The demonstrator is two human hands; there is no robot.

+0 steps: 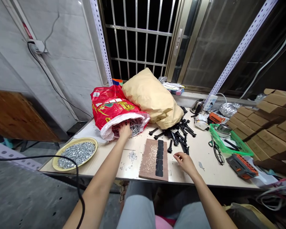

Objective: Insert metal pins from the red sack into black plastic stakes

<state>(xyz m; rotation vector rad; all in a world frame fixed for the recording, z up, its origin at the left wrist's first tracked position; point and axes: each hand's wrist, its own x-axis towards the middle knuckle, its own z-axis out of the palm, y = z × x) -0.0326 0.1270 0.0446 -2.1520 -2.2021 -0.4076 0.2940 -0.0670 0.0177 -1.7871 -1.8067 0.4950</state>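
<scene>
My left hand point(125, 131) reaches into the mouth of a red and white sack point(109, 109) that is full of dark metal screws point(135, 124); its fingers curl among them. My right hand point(184, 160) hovers over the table just right of a brown board point(150, 156), fingers loosely bent, with nothing visible in them. A column of black plastic pieces point(160, 158) sits on the board. A heap of loose black plastic parts point(180, 132) lies beyond my right hand.
A yellow plate of silver nuts point(76, 153) stands at the table's left. A tan sack point(153, 97) leans behind the red one. A green tray point(238, 144), scissors point(216, 152), an orange and grey tool point(241, 166) and stacked cardboard boxes point(271, 127) fill the right side.
</scene>
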